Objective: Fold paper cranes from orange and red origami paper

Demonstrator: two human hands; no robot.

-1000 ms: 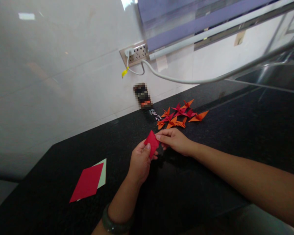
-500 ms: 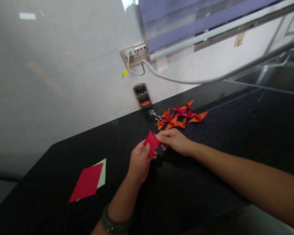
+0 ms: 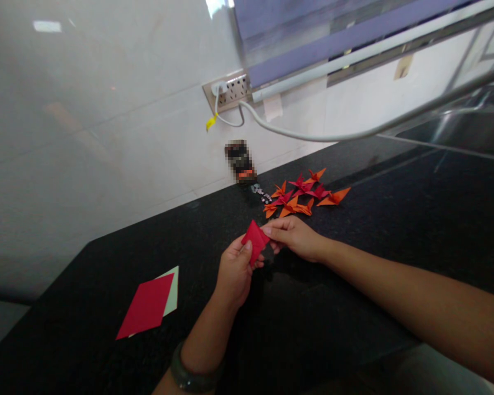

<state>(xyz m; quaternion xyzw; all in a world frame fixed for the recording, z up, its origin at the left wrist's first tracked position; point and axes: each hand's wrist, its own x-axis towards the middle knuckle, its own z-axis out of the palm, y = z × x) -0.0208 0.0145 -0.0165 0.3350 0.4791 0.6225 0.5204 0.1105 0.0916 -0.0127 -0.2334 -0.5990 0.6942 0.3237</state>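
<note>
A folded red origami paper, roughly diamond-shaped, is held up above the dark countertop between both hands. My left hand pinches it from the lower left, thumb on the front face and fingers behind. My right hand grips its right corner between thumb and forefinger. Just beyond the hands lie several folded paper cranes, some orange and some red. To the left, a flat red paper sheet rests partly over a pale green sheet.
A phone-like object, blurred out, leans on the white wall behind the black countertop. Above it a white cable runs from a wall socket to the right. A sink lies at the far right.
Almost nothing differs. Both hands keep their hold on the red paper, and its right corner has shifted very slightly with the right fingers.
</note>
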